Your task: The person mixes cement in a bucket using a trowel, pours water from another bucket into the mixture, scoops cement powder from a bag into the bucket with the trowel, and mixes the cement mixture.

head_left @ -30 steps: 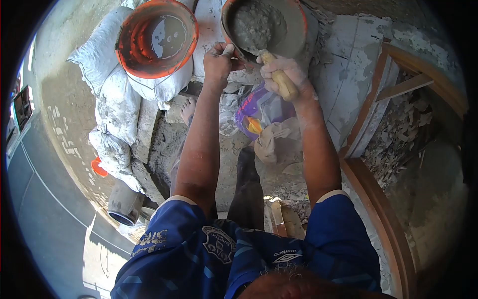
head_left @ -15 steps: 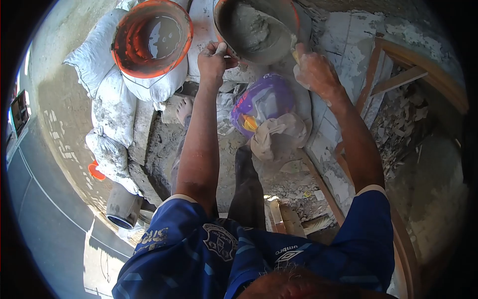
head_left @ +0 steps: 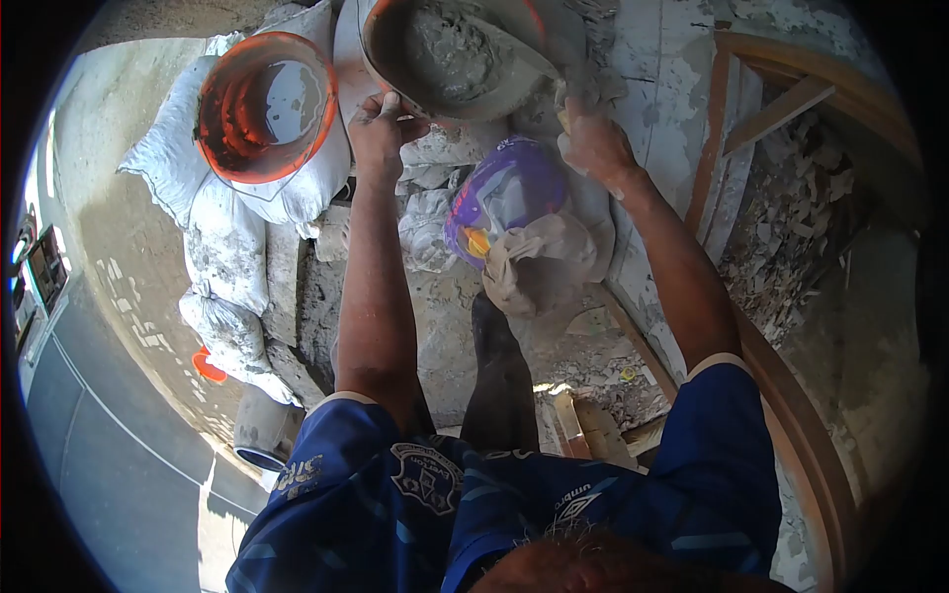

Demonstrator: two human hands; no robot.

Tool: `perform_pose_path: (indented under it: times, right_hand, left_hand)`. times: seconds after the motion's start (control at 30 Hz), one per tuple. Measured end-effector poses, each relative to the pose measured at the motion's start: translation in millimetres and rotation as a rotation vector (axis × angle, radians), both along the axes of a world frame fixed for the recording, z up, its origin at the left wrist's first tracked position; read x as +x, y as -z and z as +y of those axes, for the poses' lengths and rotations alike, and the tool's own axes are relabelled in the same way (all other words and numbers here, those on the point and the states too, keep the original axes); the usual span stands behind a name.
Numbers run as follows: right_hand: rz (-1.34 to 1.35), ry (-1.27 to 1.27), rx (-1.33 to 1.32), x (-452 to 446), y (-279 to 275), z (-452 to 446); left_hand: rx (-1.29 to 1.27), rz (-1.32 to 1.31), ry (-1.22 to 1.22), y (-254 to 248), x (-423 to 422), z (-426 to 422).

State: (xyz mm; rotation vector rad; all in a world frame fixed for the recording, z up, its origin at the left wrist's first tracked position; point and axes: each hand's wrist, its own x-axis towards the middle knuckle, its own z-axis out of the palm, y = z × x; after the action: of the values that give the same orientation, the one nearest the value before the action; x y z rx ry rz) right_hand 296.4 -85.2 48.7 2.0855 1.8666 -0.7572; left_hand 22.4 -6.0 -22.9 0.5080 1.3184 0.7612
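A bucket (head_left: 524, 99) with wet grey mix in it stands at the top centre. My left hand (head_left: 379, 133) pinches the near left edge of this bucket between thumb and fingers. On the bucket's right side, my right hand (head_left: 596, 146) is closed round the handle of a trowel (head_left: 519, 49), whose blade lies in the mix. To the left, an orange bucket (head_left: 222, 128) holds some watery liquid and rests on white sacks. Below the mix bucket lies a purple bag (head_left: 534, 173) beside a crumpled beige bag (head_left: 534, 262).
White sacks (head_left: 225, 247) are stacked at the left, with a small orange container (head_left: 209, 366) and a grey bucket (head_left: 265, 425) below. A wooden frame (head_left: 714, 138) stands at the right beside rubble (head_left: 791, 208). Planks (head_left: 593, 425) lie near my feet.
My right hand has moved from the near edge to the bucket's right side with the trowel. The view has shifted, so both buckets appear further left. My left hand keeps its hold.
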Motion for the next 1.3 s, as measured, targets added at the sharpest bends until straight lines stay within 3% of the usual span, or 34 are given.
perform_pose_path:
  times: [0.13, 0.3, 0.43, 0.5, 0.6, 0.83, 0.9, 1.0, 1.13, 1.17, 1.23, 1.3]
  right_hand:
    - [0.077, 0.023, 0.034, 0, 2, -3]
    - [0.222, 0.076, 0.424, 8, 47, -17]
    - [0.24, 0.187, 0.335, 17, 77, -29]
    - [0.249, 0.17, 0.564, 21, 101, -31]
    - [0.225, 0.065, 0.698, 29, 132, -23]
    - [0.116, 0.048, 0.479, 49, 179, -14]
    - [0.143, 0.003, 0.465, 71, 178, -26]
    - [-0.018, 0.113, 0.081, 114, 140, -66]
    - [-0.094, 0.155, -0.072, 176, 113, -159]
    - [-0.088, 0.139, -0.064, 166, 110, -154]
    - [0.026, 0.214, 0.395, 124, 98, -151]
    - [0.09, 0.229, 0.551, 78, 87, -106]
  left_hand:
    - [0.022, 0.021, -0.023, -2, 1, 2]
    - [0.041, 0.039, 0.026, 3, -2, 2]
    - [0.044, 0.056, 0.055, 2, -4, -1]
    - [0.052, 0.067, 0.072, 5, -5, 0]
    - [0.055, 0.114, 0.065, 2, -1, 0]
    - [0.086, 0.123, 0.074, -6, 6, -1]
    - [0.077, 0.114, 0.086, 2, 1, -1]
    - [0.068, 0.097, 0.08, 2, 1, 5]
    - [0.045, 0.104, 0.084, -2, 4, 3]
    - [0.028, 0.124, 0.061, -2, 1, 4]
    - [0.022, 0.103, 0.077, 5, -2, -1]
    - [0.039, 0.088, 0.078, 2, -1, 2]
